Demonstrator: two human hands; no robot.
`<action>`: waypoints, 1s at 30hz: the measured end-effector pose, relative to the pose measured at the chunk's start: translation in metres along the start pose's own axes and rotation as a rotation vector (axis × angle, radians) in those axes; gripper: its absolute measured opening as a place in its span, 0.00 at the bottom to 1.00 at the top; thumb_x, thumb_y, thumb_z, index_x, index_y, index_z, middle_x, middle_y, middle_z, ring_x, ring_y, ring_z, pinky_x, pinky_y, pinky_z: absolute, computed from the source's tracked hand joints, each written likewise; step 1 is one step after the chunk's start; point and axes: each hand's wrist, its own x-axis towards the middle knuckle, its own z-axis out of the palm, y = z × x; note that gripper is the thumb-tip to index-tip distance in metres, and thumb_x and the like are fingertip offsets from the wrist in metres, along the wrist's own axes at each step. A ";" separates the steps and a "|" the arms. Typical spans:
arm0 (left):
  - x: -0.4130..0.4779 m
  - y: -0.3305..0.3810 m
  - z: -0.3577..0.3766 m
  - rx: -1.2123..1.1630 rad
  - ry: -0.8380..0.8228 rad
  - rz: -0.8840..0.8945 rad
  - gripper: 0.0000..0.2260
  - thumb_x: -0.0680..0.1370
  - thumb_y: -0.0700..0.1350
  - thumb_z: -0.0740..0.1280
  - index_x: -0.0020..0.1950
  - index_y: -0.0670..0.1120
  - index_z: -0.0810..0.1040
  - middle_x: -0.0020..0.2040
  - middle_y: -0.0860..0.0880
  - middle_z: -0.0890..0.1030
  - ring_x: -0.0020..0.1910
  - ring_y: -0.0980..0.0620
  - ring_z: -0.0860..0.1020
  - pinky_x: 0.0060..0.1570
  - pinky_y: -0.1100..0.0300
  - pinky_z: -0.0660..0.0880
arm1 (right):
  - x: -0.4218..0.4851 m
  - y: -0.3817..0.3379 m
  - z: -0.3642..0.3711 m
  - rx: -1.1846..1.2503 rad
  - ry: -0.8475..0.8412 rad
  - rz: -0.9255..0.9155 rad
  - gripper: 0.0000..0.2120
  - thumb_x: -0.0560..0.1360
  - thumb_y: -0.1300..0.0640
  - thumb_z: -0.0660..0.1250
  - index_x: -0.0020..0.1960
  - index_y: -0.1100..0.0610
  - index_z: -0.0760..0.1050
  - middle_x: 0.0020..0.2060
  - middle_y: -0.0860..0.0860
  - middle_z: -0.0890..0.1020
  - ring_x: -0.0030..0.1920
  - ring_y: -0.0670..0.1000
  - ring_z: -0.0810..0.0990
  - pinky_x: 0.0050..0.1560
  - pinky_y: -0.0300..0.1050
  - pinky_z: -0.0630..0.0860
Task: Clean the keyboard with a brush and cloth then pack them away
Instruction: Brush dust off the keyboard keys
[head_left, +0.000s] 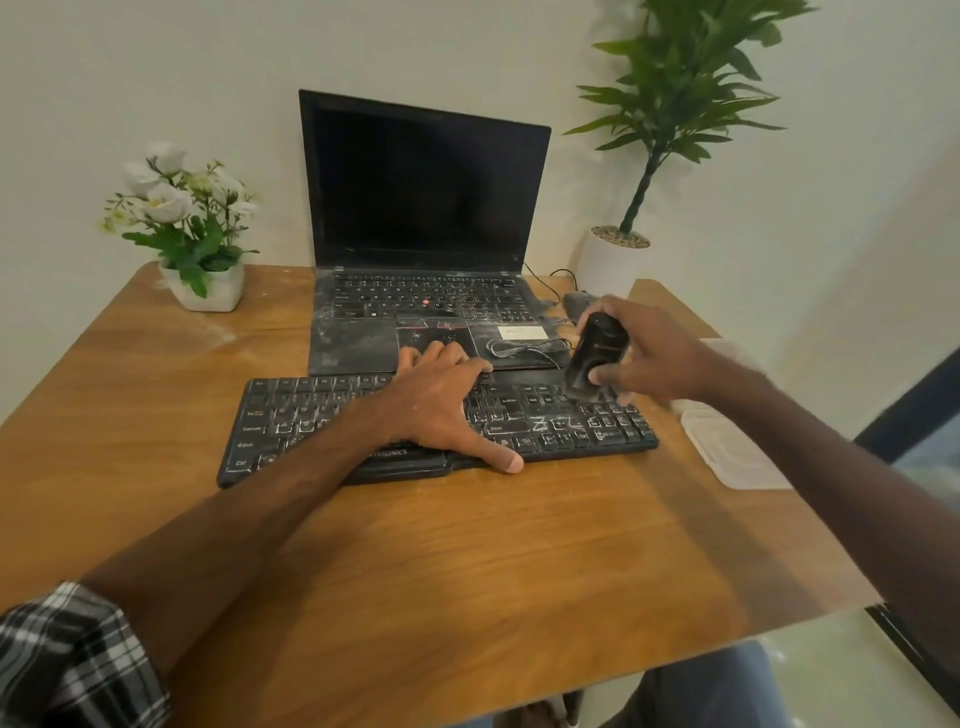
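So the left hand (441, 400) is lying flat across the middle of the black keyboard (291, 426). Its fingers are straight and a bit spread, holding nothing, just pressing down. The thumb sticks out over the front edge near the space bar and the fingertips reach the back row, right up by the laptop (415, 208)

The right hand (644, 353) is wrapped round a chunky black brush (595, 356), thumb on the near side and the other fingers curled over the top and far side. The brush stands nearly upright with its lower end down at the keys on the right part of the keyboard, just beside the number pad. It's blurry there, so I can't tell if the bristles are actually touching

White dust is all over the keyboard keys and the laptop deck. A coiled cable (524, 347) sits on the laptop's palm rest. Behind the right hand there's a grey cloth (574, 302), mostly hidden. A clear plastic container (737, 457) is on the wooden table (467, 545) right of the keyboard, with a flower pot (208, 288) at the far left corner
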 end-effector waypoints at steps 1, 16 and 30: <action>0.000 0.000 0.000 0.000 -0.002 0.000 0.67 0.50 0.88 0.57 0.82 0.53 0.60 0.63 0.53 0.65 0.66 0.51 0.63 0.71 0.47 0.56 | -0.002 0.004 0.003 0.028 -0.006 0.011 0.26 0.69 0.63 0.79 0.63 0.55 0.72 0.51 0.49 0.81 0.51 0.51 0.81 0.50 0.41 0.76; 0.000 0.000 0.000 -0.013 -0.005 0.002 0.65 0.52 0.88 0.60 0.82 0.53 0.60 0.64 0.53 0.65 0.66 0.52 0.63 0.71 0.47 0.57 | 0.000 0.012 0.000 -0.011 -0.068 -0.008 0.25 0.70 0.64 0.78 0.63 0.56 0.73 0.51 0.52 0.82 0.51 0.52 0.81 0.46 0.34 0.72; 0.000 0.000 0.001 -0.012 -0.004 -0.002 0.63 0.54 0.87 0.63 0.82 0.53 0.60 0.65 0.53 0.66 0.67 0.51 0.63 0.72 0.45 0.57 | -0.006 0.035 -0.013 -0.088 -0.057 0.042 0.25 0.68 0.63 0.80 0.57 0.51 0.72 0.47 0.49 0.81 0.49 0.52 0.80 0.48 0.45 0.76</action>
